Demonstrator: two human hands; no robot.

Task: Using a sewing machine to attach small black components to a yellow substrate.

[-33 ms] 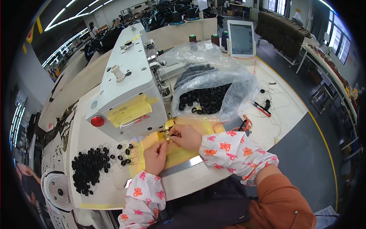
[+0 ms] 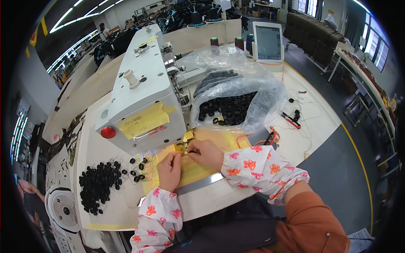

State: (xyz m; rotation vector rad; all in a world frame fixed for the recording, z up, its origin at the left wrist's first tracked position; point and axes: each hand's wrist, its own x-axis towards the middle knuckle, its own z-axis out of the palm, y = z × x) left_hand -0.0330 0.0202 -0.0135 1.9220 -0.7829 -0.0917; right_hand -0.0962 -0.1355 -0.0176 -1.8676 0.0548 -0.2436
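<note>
Here | clear bag point(image 2: 270, 96): black rings point(image 2: 230, 111) | right fingers point(image 2: 196, 146): pinching black piece point(image 2: 192, 152) | left fingers point(image 2: 176, 160): curled, grip can't be told

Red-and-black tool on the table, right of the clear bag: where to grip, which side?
Probably pinch it across the red part, coming from the right: it's slim, lies on the tabletop with that part angled toward the near right, and the clear bag bulges close on its left.
</note>
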